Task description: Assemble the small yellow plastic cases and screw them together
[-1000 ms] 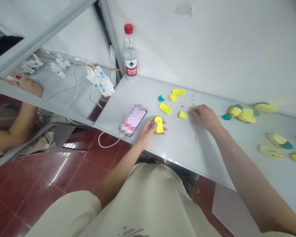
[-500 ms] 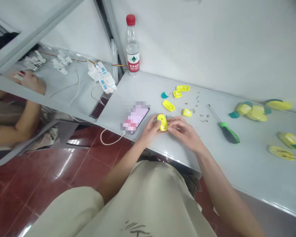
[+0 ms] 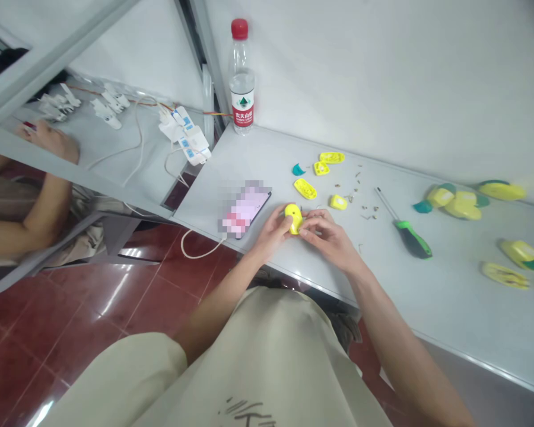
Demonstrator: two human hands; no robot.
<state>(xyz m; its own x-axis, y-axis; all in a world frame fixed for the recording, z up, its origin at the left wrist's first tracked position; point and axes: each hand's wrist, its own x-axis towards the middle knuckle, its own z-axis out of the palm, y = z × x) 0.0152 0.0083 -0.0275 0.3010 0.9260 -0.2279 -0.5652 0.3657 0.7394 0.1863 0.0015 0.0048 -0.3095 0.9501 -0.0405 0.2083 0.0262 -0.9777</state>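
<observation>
Near the front edge of the grey table, my left hand (image 3: 271,232) is closed around a yellow plastic shell (image 3: 293,219), thumb on its face. My right hand (image 3: 324,232) has its fingers bent together at the shell's right side; the fingertips touch its edge, and whether they also pinch a small part I cannot tell. Just beyond lie an open yellow shell half (image 3: 305,188), a small yellow cap (image 3: 338,202), a yellow square piece (image 3: 321,168), another long shell half (image 3: 332,158) and a teal piece (image 3: 298,169).
Screws and small metal bits (image 3: 365,209) are scattered right of the caps. A green-black screwdriver (image 3: 413,238) lies beyond them, then yellow-green assemblies (image 3: 460,203). On the left are a phone (image 3: 251,207) with a cable and a water bottle (image 3: 242,89). Another person's hand (image 3: 56,141) is at the neighbouring table.
The view has shifted slightly. The shell stays in my left hand, tilted a little differently, and my right fingers have moved slightly in along its edge.
</observation>
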